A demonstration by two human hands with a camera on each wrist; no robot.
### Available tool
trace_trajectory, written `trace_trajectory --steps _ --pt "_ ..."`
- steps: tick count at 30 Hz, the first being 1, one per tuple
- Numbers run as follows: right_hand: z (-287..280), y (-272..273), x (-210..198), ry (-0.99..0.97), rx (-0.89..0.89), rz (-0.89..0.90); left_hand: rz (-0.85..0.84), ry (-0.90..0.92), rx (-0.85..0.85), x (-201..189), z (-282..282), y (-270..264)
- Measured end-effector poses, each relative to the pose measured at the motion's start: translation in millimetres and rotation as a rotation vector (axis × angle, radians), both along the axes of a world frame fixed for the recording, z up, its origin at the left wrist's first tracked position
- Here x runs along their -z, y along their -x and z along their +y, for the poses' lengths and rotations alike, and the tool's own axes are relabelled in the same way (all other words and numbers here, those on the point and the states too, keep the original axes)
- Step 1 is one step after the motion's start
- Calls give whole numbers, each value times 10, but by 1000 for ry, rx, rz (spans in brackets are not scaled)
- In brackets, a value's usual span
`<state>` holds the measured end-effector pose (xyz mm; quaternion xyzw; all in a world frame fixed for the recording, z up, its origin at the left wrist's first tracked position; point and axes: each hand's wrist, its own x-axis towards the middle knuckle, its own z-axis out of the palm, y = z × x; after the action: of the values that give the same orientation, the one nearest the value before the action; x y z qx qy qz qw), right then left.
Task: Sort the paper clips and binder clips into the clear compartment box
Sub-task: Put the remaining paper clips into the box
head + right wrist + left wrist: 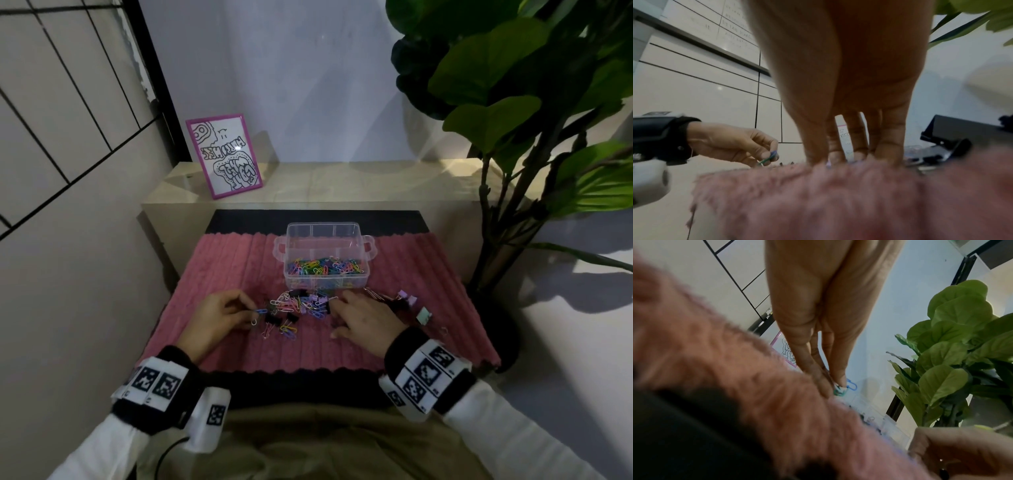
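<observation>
- Head view: the clear compartment box (pixel 325 253) sits at 12 o'clock on the pink fluffy mat (pixel 219 274); colourful paper clips already fill its near compartment.
- The loose pile of paper clips and binder clips (pixel 294 308) lies between the hands, at 6 o'clock from the box.
- The left hand (pixel 219 317) pinches a blue paper clip (pixel 261 311) and a green one between thumb and fingertip.
- The right hand (pixel 364 318) rests with spread, bent fingers on the pile's 3 o'clock edge; whether it grips anything I cannot tell.
- Risk: clips interlock, so lifting may drag neighbours along; mat fibres could snag them; black binder clips (pixel 274 320) might land among the paper clips.
</observation>
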<state>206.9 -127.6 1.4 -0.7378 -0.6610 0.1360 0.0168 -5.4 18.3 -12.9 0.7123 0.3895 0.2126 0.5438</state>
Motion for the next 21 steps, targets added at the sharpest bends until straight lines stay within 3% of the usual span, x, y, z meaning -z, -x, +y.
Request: trace_trajectory --steps 7,13,18,21 --pt "-49 -116 -16 -160 7 305 -67 97 -36 -38 -29 75" --pt "-94 -319 -157 -373 285 694 -67 104 -31 -40 -90 112" --pt "207 -503 -505 -561 286 698 -71 87 -38 -90 -131 79" --pt "481 -550 -580 -592 287 546 -101 94 -44 -165 -148 49"
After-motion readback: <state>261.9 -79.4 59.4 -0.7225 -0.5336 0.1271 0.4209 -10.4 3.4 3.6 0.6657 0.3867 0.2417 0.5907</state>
